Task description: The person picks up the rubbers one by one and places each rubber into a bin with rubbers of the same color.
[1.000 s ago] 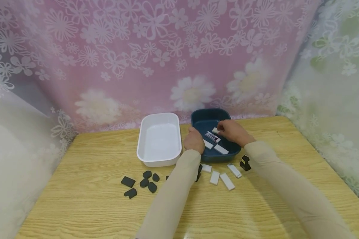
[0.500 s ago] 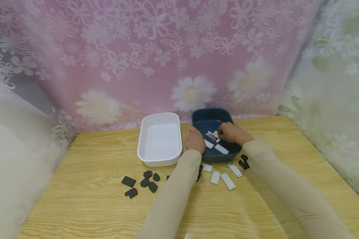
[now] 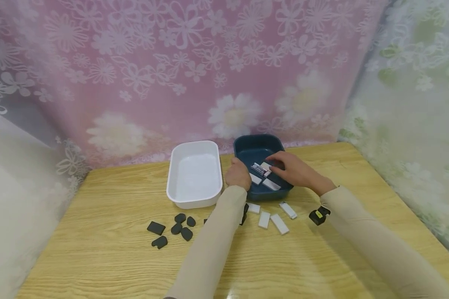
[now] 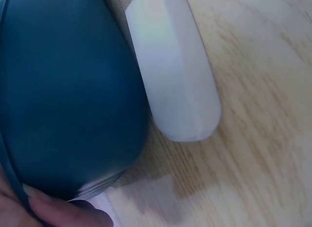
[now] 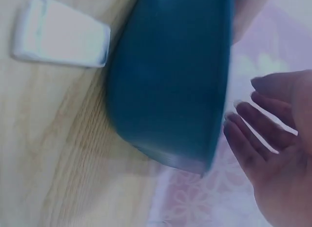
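Note:
My left hand (image 3: 238, 174) grips the left rim of a dark blue basin (image 3: 252, 141); its thumb and fingers also show pinching that rim in the left wrist view. Over the basin's right side, my right hand (image 3: 295, 169) has its fingers spread and holds nothing. Inside the basin lie several white eraser-like blocks, among them a sleeved eraser with printed lettering (image 3: 261, 170) and a plain block (image 3: 271, 184). The right hand's fingertips are closest to a pale block (image 3: 266, 166) beside the sleeved one. In the right wrist view, the spread fingers (image 5: 246, 139) stand apart from the basin.
To the left stands a white basin (image 3: 168, 182). In front of the blue basin lie several white blocks (image 3: 280, 224). Several dark flat pieces (image 3: 156, 227) lie at the front left of the wooden table (image 3: 108, 257). A flowered curtain (image 3: 153, 104) hangs behind.
My right hand lowered a pale block beside the sleeved eraser, let go of it and spread its fingers. My left hand kept its grip on the rim. The head view shifted slightly.

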`<state>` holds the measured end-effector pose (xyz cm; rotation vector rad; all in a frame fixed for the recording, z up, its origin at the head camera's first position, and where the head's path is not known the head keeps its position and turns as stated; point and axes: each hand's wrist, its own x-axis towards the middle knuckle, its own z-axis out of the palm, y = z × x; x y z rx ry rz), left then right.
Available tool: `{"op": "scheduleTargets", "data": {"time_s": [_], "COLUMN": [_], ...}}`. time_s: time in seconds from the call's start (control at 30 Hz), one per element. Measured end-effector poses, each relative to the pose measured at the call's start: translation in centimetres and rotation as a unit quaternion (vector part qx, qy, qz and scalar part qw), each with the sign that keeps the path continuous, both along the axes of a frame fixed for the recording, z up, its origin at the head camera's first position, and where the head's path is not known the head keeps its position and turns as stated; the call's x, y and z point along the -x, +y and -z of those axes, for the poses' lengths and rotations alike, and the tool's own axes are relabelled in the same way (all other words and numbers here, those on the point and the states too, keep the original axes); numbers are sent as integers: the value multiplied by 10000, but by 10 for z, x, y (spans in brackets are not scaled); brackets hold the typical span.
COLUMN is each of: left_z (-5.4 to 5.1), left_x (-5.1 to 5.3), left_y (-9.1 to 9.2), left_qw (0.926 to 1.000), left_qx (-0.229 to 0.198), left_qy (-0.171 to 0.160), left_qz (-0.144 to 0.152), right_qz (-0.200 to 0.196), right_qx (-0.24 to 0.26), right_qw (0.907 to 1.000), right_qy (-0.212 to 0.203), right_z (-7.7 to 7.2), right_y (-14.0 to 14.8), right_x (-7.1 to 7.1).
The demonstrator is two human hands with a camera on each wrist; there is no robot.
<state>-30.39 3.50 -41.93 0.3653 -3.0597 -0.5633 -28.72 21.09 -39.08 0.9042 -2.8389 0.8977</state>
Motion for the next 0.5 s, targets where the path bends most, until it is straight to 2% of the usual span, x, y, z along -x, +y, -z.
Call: {"op": "scheduleTargets", "data": {"time_s": [0.2, 0.33, 0.5], "left_z": [1, 1, 2], "left_x": [1, 2, 1], "left_y": [-2, -3, -2], "left_qw": [10000, 10000, 9998], "left_qx": [-9, -71, -168], "left_qy": [-56, -33, -45], "left_qz": [17, 55, 128], "right_qz": [614, 956, 1315], "right_qx": [387, 669, 377], "right_qw": [9969, 9913, 9857], "right_qy": [302, 606, 981], "right_z": [-13, -13, -6], "right_y": [6, 9, 14], "right_x": [-30, -52, -84]}}
